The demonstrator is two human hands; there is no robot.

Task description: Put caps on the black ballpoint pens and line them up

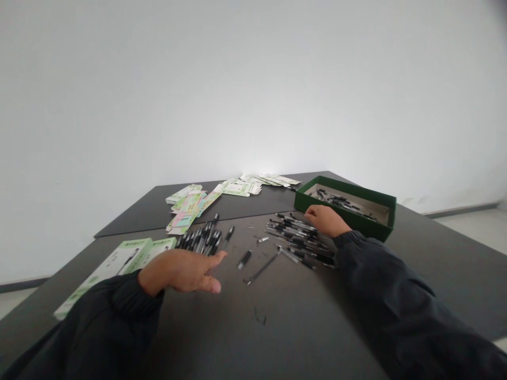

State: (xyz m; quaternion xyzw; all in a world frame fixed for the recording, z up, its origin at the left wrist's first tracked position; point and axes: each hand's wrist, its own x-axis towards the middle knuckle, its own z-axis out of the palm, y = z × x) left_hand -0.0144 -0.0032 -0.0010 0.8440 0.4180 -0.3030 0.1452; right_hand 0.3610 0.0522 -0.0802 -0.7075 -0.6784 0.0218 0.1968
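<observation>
On dark tabletop [277, 316]: right hand [325, 219] fingers curled over loose pen pile [299, 240], grasp unclear; left hand [180, 271] open, flat. Pick one pen cleanly, avoiding tangles.

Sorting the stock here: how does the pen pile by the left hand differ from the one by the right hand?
The left pile is small and packed, pens roughly parallel; the right pile is wider and looser. The left hand hovers open beside its pile; the right hand rests on its own, beside the green box. Both hold black pens.
</observation>
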